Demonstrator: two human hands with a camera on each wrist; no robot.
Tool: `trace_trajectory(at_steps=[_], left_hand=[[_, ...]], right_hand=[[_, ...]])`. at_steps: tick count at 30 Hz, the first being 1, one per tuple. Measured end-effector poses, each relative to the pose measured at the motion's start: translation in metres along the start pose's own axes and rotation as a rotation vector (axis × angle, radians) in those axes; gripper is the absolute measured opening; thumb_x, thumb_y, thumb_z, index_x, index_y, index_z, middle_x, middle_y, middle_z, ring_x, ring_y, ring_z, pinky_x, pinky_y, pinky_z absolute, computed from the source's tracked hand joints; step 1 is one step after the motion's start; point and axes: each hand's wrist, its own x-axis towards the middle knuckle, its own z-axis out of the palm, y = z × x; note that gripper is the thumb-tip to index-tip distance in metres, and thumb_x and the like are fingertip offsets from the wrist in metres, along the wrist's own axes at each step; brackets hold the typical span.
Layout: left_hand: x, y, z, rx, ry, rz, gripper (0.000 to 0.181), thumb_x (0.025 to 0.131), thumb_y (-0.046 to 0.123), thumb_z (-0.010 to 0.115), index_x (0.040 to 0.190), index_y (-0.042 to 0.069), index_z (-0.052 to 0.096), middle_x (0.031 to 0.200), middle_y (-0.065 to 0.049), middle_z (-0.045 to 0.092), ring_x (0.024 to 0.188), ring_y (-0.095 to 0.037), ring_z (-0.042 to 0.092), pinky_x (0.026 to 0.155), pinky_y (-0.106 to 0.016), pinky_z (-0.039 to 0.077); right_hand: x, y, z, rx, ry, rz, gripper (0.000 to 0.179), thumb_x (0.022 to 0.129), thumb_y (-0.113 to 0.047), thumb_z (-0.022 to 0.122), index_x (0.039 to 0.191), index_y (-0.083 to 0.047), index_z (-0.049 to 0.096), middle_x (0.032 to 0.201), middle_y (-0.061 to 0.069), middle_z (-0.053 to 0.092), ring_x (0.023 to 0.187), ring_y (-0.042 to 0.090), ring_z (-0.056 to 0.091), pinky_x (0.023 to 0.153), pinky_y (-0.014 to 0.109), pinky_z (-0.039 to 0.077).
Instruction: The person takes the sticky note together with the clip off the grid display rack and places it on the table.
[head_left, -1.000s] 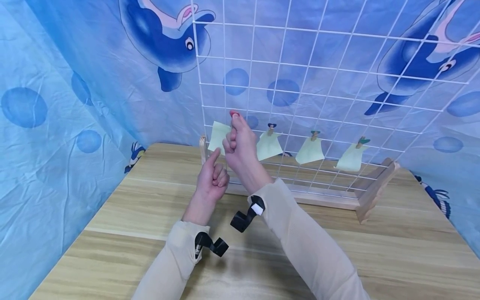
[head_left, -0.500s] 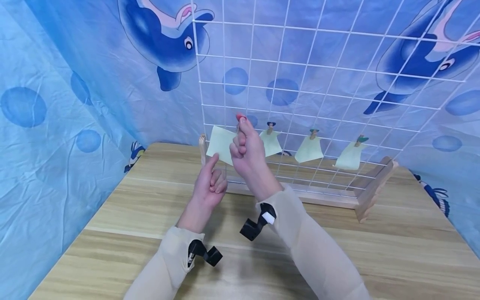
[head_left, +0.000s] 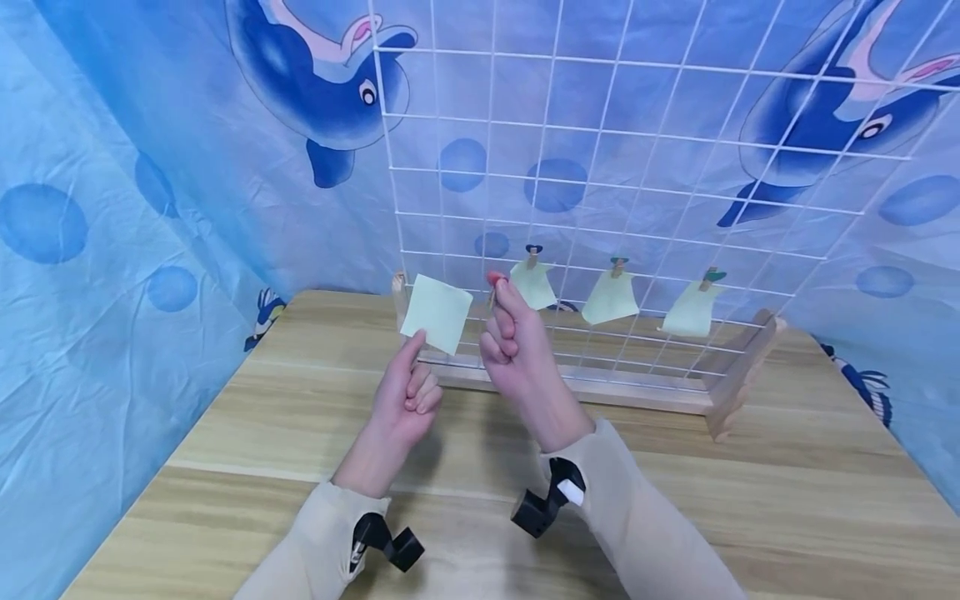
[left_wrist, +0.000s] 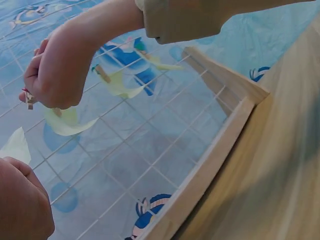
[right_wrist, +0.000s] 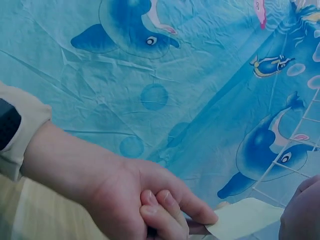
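Observation:
My left hand pinches the lower corner of a square pale green paper note between thumb and index finger, its other fingers curled in. The note stands up from the fingertips, in front of the grid's lower left. To its right, my right hand pinches a small wooden clothespin with a red top, apart from the note. Three more green notes hang on the white wire grid, each from a clothespin; the left one has a dark blue top, the middle and right ones green tops.
The grid stands in a wooden base with an end foot at the right, on a wood-grain table. Behind and at the left hangs a blue curtain with dolphin prints. Each wrist carries a small black camera.
My right hand with the clothespin has drawn down and right, away from the grid and off the note, which now shows whole. The left hand has lowered the note slightly.

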Motion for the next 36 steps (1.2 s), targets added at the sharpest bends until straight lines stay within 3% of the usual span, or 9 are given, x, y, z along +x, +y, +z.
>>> trace_trajectory(at_steps=[6, 13, 18, 28, 36], left_hand=[[-0.009, -0.002, -0.012, -0.001, -0.019, -0.031, 0.02, 0.103, 0.029, 0.044, 0.088, 0.024, 0.032, 0.041, 0.006, 0.022, 0.032, -0.005, 0.022, 0.033, -0.015, 0.017], [-0.018, 0.0, -0.026, 0.024, -0.007, -0.037, 0.034, 0.103, 0.029, 0.045, 0.071, 0.02, 0.041, 0.046, 0.006, 0.016, 0.037, -0.005, 0.014, 0.033, -0.015, 0.016], [-0.023, 0.005, -0.036, 0.058, -0.035, -0.07, 0.045, 0.104, 0.03, 0.041, 0.061, 0.02, 0.038, 0.051, 0.006, 0.01, 0.041, -0.007, 0.008, 0.035, -0.015, 0.014], [-0.032, 0.02, -0.055, 0.129, -0.056, -0.148, 0.031, 0.104, 0.028, 0.042, 0.075, 0.019, 0.039, 0.054, 0.004, 0.005, 0.044, -0.008, 0.005, 0.034, -0.015, 0.016], [-0.043, 0.039, -0.079, 0.239, -0.162, -0.179, 0.033, 0.106, 0.02, 0.034, 0.08, 0.015, 0.053, 0.054, 0.002, 0.006, 0.044, -0.009, 0.005, 0.036, -0.015, 0.015]], right_hand=[[-0.014, -0.003, -0.017, 0.03, 0.043, 0.046, 0.018, 0.104, -0.018, 0.042, 0.1, -0.012, 0.058, 0.044, -0.007, 0.032, 0.032, 0.003, 0.029, 0.035, 0.013, 0.013], [-0.031, -0.017, -0.037, 0.046, 0.057, 0.076, 0.017, 0.105, -0.019, 0.041, 0.102, -0.011, 0.055, 0.043, -0.005, 0.033, 0.032, 0.004, 0.028, 0.037, 0.014, 0.011], [-0.045, -0.03, -0.054, 0.044, 0.056, 0.07, 0.016, 0.104, -0.019, 0.043, 0.103, -0.011, 0.057, 0.045, -0.006, 0.033, 0.034, 0.004, 0.026, 0.039, 0.015, 0.01], [-0.073, -0.054, -0.093, 0.071, 0.037, 0.094, 0.024, 0.105, -0.019, 0.04, 0.102, -0.009, 0.062, 0.048, -0.004, 0.033, 0.042, 0.005, 0.015, 0.042, 0.015, 0.006], [-0.093, -0.075, -0.13, 0.091, -0.015, 0.119, 0.032, 0.106, -0.018, 0.034, 0.104, -0.005, 0.063, 0.056, -0.005, 0.017, 0.045, 0.005, 0.009, 0.042, 0.015, 0.005]])
